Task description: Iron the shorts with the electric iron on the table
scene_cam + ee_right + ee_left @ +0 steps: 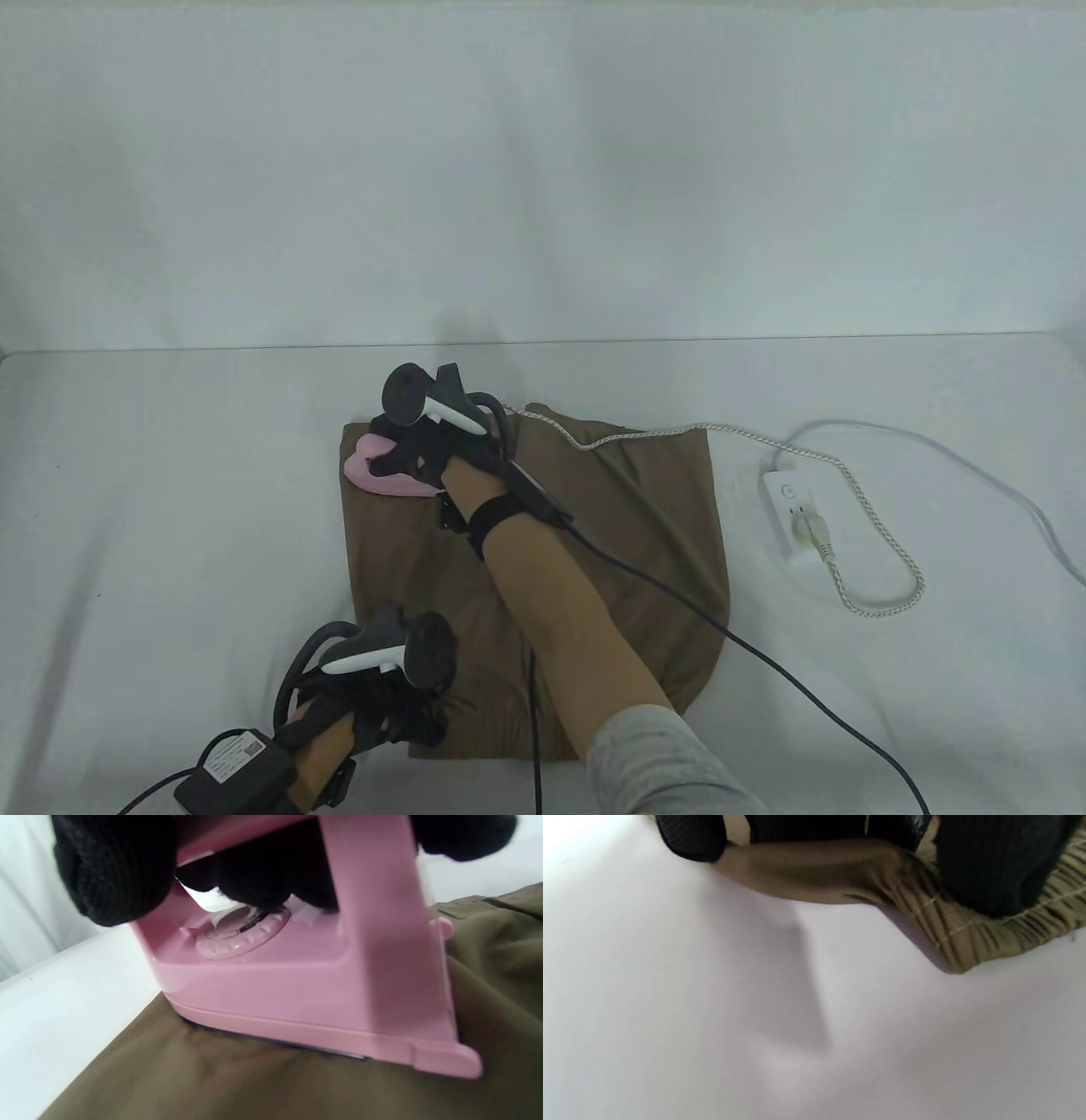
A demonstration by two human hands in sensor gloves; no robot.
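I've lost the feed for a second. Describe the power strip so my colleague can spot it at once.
Start at the brown shorts in the middle of the white table, then look to their right. The power strip is the flat white block lying there, apart from the cloth; it alone has a plug in it and a braided white cord looping beside it.

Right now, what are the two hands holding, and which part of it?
The right hand grips the pink iron by its handle, fingers curled round it. The left hand holds down the brown shorts at the waistband corner.
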